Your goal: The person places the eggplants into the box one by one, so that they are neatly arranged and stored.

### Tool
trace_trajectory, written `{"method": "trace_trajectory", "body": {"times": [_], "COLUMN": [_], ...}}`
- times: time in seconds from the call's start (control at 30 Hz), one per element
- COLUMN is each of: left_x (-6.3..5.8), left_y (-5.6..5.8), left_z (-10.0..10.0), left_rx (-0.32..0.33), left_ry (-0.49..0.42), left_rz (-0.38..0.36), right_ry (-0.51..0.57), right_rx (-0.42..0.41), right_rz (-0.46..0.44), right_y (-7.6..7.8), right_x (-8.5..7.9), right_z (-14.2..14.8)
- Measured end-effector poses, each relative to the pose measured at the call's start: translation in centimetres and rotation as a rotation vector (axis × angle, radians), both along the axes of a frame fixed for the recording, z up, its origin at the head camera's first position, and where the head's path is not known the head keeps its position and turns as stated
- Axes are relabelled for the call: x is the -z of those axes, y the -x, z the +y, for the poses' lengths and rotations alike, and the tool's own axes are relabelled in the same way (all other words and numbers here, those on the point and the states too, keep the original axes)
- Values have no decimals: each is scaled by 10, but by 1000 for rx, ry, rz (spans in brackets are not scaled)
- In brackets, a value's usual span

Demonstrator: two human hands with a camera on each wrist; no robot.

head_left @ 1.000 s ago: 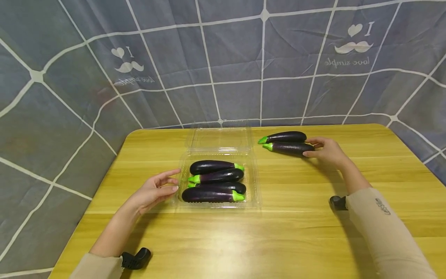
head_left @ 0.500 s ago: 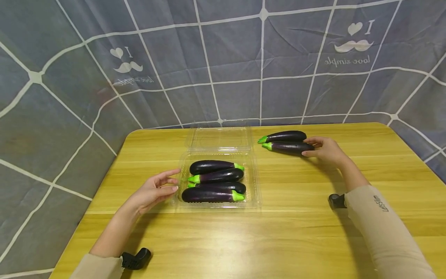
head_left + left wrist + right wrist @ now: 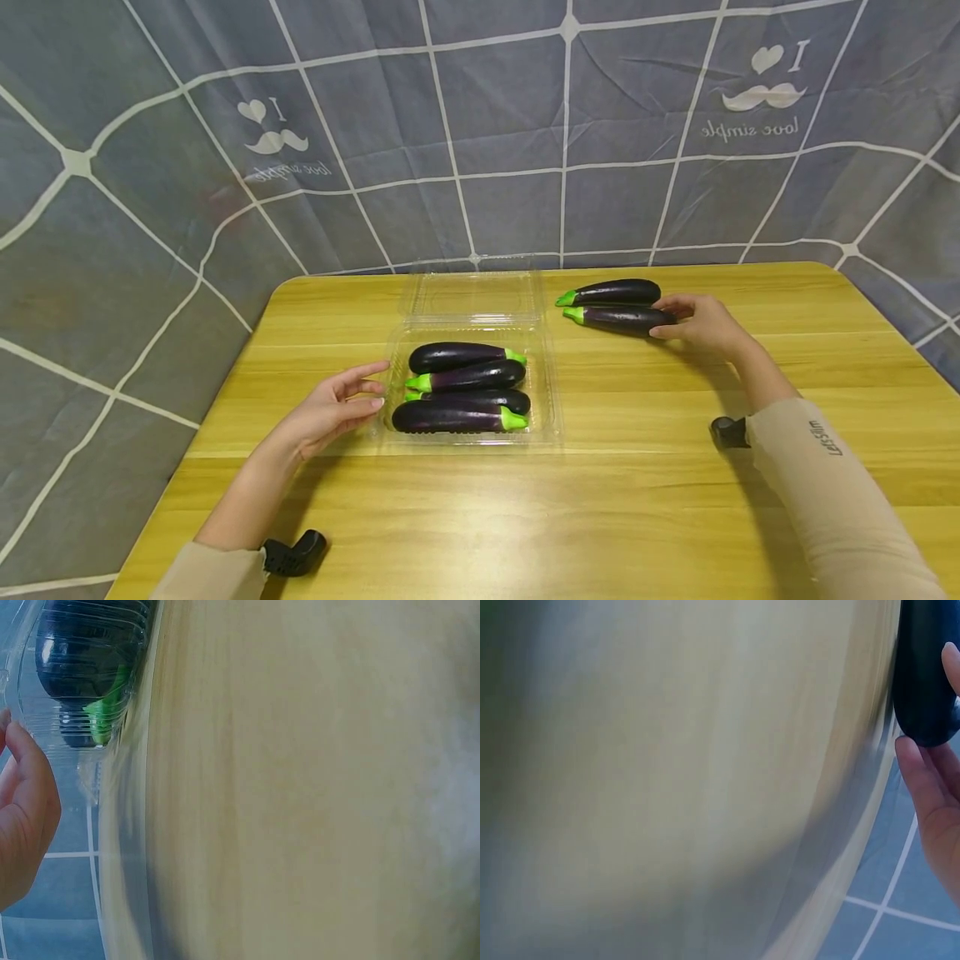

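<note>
A clear plastic clamshell box point(image 3: 553, 392) lies with its lid point(image 3: 476, 293) folded back, and several eggplants point(image 3: 450, 417) with green stems lie in rows inside. At its left side is my left hand point(image 3: 322, 417), fingers loosely spread, fingertips right at the rim. In the left wrist view an eggplant point(image 3: 82, 660) shows through the ribbed wall. At the back right, my right hand point(image 3: 701, 323) grips the rounded end of the front eggplant point(image 3: 618, 319) between thumb and fingers. Another eggplant point(image 3: 618, 292) lies right behind that one, stem also to the left.
Everything rests on a wooden table point(image 3: 465, 525) with rounded back corners. A grey curtain point(image 3: 510, 125) with white grid lines stands behind and around it. A black device point(image 3: 296, 553) sits on the left wrist, another device point(image 3: 729, 432) on the right.
</note>
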State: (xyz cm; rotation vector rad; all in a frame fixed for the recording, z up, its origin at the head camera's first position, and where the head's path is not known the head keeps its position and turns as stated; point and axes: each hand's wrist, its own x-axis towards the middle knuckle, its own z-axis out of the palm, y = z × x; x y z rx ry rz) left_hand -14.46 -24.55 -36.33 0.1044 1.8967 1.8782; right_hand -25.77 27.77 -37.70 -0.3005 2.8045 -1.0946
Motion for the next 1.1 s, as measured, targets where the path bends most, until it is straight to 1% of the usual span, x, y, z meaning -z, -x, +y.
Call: {"method": "trace_trajectory", "body": {"times": [0.13,0.27,0.57,0.9,1.1], "left_x": [0,0,1,2,1], "left_y": [1,1,0,-1,0], "left_z": [0,1,0,-1,-1], "left_rx": [0,1,-11,-13,-9], "left_ry": [-1,-1,24,12,17], "left_rz": [0,-2,3,-5,0], "right_ry": [-15,-5,22,29,32], "right_rx": [-2,-1,-33,-62,-30], "right_rz": [20,7,19,51,48], "right_y": [-2,-7,-15,-22,-26], "right_x": [1,-2,-12,-24,-35], "right_z": [1,1,-7,-13,-21]}}
